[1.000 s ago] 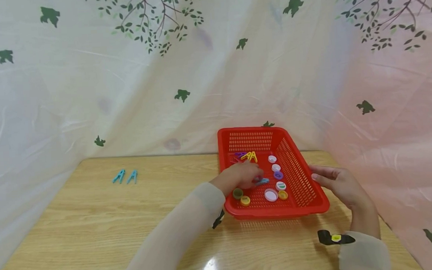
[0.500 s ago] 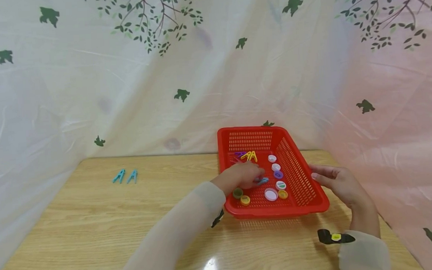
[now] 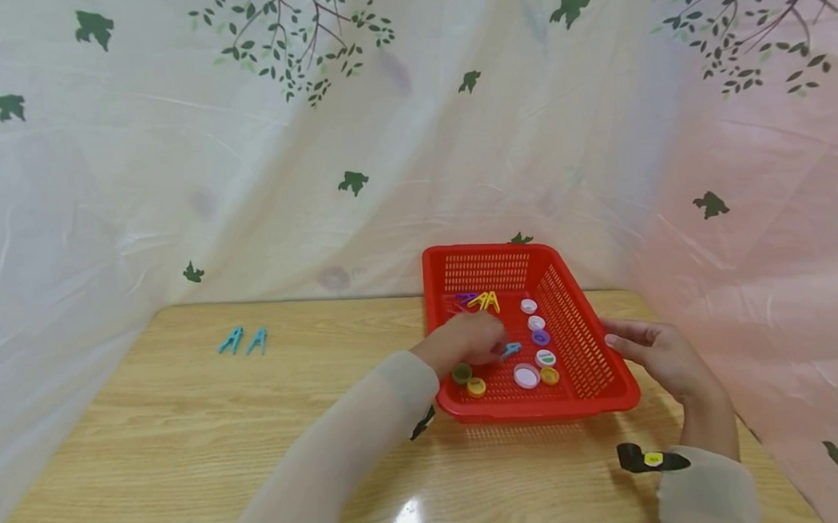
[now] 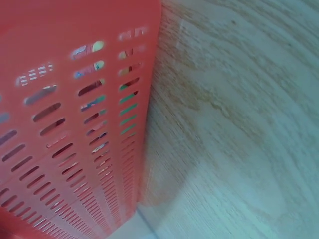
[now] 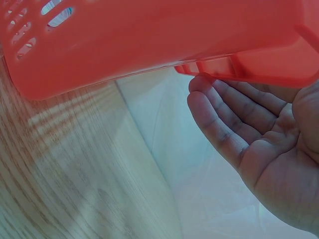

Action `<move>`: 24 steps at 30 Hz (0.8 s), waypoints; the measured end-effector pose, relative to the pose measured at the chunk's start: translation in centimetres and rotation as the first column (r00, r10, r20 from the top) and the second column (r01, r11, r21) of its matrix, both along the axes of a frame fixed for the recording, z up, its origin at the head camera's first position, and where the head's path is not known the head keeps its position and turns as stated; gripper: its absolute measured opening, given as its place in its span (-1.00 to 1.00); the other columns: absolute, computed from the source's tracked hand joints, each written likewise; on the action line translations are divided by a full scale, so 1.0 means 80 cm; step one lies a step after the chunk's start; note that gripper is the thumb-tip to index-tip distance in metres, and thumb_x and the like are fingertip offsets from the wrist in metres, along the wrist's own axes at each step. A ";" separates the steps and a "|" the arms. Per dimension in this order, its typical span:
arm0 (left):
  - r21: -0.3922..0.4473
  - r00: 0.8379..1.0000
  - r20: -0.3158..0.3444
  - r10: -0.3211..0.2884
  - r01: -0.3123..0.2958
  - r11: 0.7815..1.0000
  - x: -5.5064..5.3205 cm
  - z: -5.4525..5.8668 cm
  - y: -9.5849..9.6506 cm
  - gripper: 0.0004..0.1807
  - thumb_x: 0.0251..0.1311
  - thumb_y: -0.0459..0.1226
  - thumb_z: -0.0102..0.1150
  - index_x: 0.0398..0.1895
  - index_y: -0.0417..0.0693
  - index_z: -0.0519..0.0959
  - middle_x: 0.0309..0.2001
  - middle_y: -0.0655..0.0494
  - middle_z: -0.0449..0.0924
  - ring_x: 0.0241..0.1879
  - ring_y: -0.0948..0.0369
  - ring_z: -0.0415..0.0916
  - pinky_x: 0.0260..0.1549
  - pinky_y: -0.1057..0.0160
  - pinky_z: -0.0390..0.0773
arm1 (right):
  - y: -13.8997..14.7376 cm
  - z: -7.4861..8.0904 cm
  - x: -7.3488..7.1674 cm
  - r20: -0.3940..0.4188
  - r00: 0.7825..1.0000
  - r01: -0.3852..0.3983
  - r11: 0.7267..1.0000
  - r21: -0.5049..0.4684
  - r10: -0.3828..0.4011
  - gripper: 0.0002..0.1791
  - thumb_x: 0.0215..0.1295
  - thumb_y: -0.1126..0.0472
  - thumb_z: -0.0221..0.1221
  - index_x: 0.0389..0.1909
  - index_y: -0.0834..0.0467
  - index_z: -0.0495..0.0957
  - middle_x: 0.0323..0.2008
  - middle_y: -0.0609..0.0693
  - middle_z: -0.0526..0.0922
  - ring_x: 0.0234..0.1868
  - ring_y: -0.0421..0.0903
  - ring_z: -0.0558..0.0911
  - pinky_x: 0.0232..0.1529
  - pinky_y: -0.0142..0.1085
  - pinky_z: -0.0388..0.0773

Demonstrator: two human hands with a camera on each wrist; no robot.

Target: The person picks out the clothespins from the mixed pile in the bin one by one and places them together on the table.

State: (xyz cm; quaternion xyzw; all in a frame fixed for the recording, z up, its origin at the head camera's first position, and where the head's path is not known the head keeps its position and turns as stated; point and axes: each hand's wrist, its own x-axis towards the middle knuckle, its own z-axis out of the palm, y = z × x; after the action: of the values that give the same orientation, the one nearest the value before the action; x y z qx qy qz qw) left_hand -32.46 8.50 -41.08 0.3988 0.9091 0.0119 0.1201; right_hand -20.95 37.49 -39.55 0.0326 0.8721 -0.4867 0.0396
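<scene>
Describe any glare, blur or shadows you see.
Head view: bright glare on the table near the bottom edge; left wrist view: what shows through the red basket looks blurred; right wrist view: striped shadow falls on the table.

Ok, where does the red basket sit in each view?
Head: right of centre, the red basket shows from above.
Left wrist: its slotted red wall fills the left part.
Right wrist: it spans the top, the right hand below its rim at right.
Shared landmark: the wood-grain tabletop.
</scene>
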 end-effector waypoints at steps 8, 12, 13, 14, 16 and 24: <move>-0.012 1.000 -0.025 -0.019 0.018 1.000 -0.003 -0.003 0.001 -0.84 0.32 0.00 0.32 -0.18 0.21 0.66 -0.33 0.32 0.58 -0.28 0.30 0.51 -0.11 0.29 0.55 | -0.002 0.001 0.001 0.001 1.000 0.008 1.000 0.011 -0.008 -0.22 0.39 -0.18 0.25 0.46 0.20 0.39 0.37 0.28 0.46 0.41 0.29 0.36 0.27 0.49 0.17; -0.006 0.998 -0.044 -0.038 0.038 0.999 -0.003 -0.001 0.002 -0.79 0.28 0.00 0.36 -0.11 0.24 0.62 -0.27 0.34 0.58 -0.21 0.31 0.53 -0.02 0.27 0.57 | -0.002 0.002 0.001 0.000 1.000 0.006 1.000 0.009 -0.006 -0.22 0.39 -0.18 0.25 0.46 0.20 0.38 0.37 0.28 0.46 0.42 0.29 0.36 0.27 0.50 0.15; 0.002 0.998 -0.043 -0.046 0.046 0.999 -0.003 0.000 0.002 -0.76 0.27 -0.01 0.38 -0.05 0.25 0.62 -0.22 0.35 0.60 -0.15 0.30 0.54 0.04 0.24 0.57 | -0.002 0.002 0.001 0.000 1.000 0.007 1.000 0.007 -0.007 -0.22 0.39 -0.19 0.25 0.46 0.20 0.38 0.38 0.28 0.46 0.42 0.29 0.35 0.27 0.51 0.14; 0.009 0.998 -0.036 -0.054 0.054 0.999 -0.003 0.000 0.002 -0.71 0.26 -0.02 0.39 0.01 0.27 0.62 -0.16 0.35 0.61 -0.08 0.30 0.55 0.10 0.21 0.56 | -0.002 0.002 0.001 0.002 1.000 0.008 1.000 0.007 -0.008 -0.21 0.39 -0.19 0.25 0.46 0.19 0.38 0.38 0.28 0.45 0.42 0.29 0.35 0.27 0.51 0.14; 0.019 0.997 -0.021 -0.072 0.072 0.997 -0.003 0.001 0.002 -0.61 0.25 -0.05 0.39 0.15 0.32 0.61 -0.02 0.37 0.62 0.06 0.29 0.54 0.22 0.13 0.52 | -0.002 0.002 0.001 0.002 1.000 0.009 1.000 0.007 -0.009 -0.21 0.38 -0.19 0.25 0.47 0.19 0.38 0.38 0.27 0.45 0.43 0.30 0.35 0.27 0.51 0.14; 0.013 0.991 0.026 -0.133 0.132 0.991 -0.003 0.003 0.002 -0.61 0.37 -0.15 0.30 0.24 0.33 0.66 0.15 0.32 0.64 0.21 0.28 0.52 0.28 0.17 0.47 | -0.002 0.001 0.000 0.004 1.000 0.008 1.000 0.009 -0.008 -0.22 0.39 -0.19 0.25 0.46 0.18 0.39 0.38 0.27 0.46 0.42 0.30 0.36 0.26 0.52 0.13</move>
State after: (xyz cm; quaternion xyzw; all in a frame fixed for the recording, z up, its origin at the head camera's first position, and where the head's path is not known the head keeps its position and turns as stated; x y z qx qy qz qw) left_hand -32.68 8.63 -40.85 0.4587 0.8788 0.0142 0.1308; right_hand -20.92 37.34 -39.48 0.0372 0.8739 -0.4830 0.0395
